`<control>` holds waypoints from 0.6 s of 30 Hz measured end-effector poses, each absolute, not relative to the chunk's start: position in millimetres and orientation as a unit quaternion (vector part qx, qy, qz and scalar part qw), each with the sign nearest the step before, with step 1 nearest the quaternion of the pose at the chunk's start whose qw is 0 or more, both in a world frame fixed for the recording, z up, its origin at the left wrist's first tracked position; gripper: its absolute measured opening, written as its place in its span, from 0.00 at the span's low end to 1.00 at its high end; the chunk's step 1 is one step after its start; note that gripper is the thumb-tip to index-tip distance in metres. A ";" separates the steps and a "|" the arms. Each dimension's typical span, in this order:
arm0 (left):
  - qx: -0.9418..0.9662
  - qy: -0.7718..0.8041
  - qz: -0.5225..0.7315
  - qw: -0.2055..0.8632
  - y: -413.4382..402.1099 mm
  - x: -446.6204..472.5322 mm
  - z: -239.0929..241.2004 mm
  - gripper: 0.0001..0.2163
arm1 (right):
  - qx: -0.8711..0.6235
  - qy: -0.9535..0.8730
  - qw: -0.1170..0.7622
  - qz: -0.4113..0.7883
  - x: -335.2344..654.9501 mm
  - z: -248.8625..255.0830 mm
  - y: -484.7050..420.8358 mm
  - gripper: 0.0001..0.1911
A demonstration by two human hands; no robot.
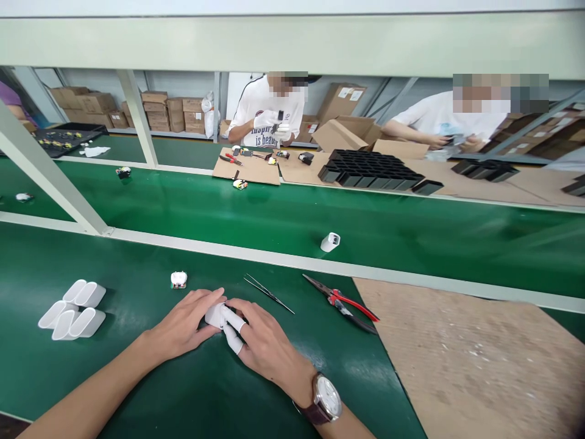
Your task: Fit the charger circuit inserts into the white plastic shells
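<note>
Starting at far left: five white oval sleeves [90,295], open ends showing, clustered on the green surface [132,268]. Beyond the rail [228,251], on the green lane [219,213]: one small black-and-white assembly [123,172]. Next along, back on the near side: one white-topped component [178,280] with a bit of circuit board at its base, apart from both hands.

Left hand [187,323]: curled around the left side of a white piece [214,316], thumb low, fingers over the top. White piece: held just above or on the surface, cannot tell which, between both hands. Right hand [262,341]: gripping the piece's right end between thumb and finger, both in white finger covers [234,344]; exact contents of that end hidden. On the right wrist: one watch [328,396], brown strap.

Step in hand, as judged: handling or fitting at the piece's right end. Next move, as judged: calling for a firm left hold and fine, even pressure from the covered fingertips.

Beyond the right hand: tweezers [272,297], lying slantwise, unheld. Across the rail: one white housing [330,242], dark inside. Then red-and-black pliers [340,300], unheld, handles near the cardboard sheet [475,360] at far right.
</note>
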State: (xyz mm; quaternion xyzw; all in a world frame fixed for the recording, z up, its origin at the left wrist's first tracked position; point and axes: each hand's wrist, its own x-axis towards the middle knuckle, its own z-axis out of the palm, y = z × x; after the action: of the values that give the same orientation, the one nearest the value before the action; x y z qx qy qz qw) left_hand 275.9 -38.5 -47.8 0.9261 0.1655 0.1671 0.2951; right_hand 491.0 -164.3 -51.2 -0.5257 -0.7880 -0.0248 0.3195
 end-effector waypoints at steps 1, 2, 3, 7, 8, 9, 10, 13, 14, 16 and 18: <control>0.921 0.174 0.156 0.312 -38.9 275.3 -47.8 0.37 | -0.526 -0.785 0.327 -0.019 491.2 -49.9 -164.1 0.19; 0.915 0.183 0.144 0.330 -39.1 274.6 -47.7 0.37 | -0.528 -0.781 0.334 -0.012 491.5 -48.3 -163.7 0.19; 0.908 0.193 0.131 0.347 -39.0 273.7 -47.6 0.37 | -0.529 -0.779 0.338 -0.005 491.8 -46.4 -163.0 0.19; 0.895 0.212 0.110 0.377 -38.5 271.4 -47.3 0.36 | -0.523 -0.785 0.329 0.039 491.6 -40.6 -158.7 0.20; 0.894 0.209 0.117 0.379 -38.6 271.6 -47.3 0.35 | -0.521 -0.785 0.331 0.053 491.1 -40.4 -157.6 0.21; 0.893 0.205 0.128 0.379 -38.8 272.1 -47.4 0.33 | -0.519 -0.782 0.339 0.064 490.4 -40.9 -156.6 0.21; 0.893 0.198 0.143 0.378 -39.1 273.0 -47.6 0.31 | -0.516 -0.779 0.349 0.071 489.7 -42.0 -155.9 0.22; 0.896 0.166 0.206 0.356 -39.7 276.1 -48.1 0.21 | -0.520 -0.764 0.375 0.070 487.9 -47.1 -155.2 0.21; 0.900 0.150 0.224 0.343 -39.6 276.9 -48.4 0.17 | -0.523 -0.761 0.377 0.069 487.5 -48.6 -155.4 0.21; 0.907 0.118 0.249 0.319 -38.7 278.1 -48.9 0.12 | -0.531 -0.758 0.372 0.073 487.1 -50.5 -156.2 0.21; 0.912 0.092 0.261 0.302 -37.2 278.7 -49.4 0.10 | -0.534 -0.759 0.362 0.082 487.0 -50.7 -156.7 0.20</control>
State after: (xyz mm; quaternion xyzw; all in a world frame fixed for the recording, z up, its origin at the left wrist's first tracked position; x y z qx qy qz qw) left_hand 278.7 -37.2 -49.4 0.9124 0.0922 0.2608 0.3016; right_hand 487.0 -156.7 -50.7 -0.5340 -0.7595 0.0817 0.3625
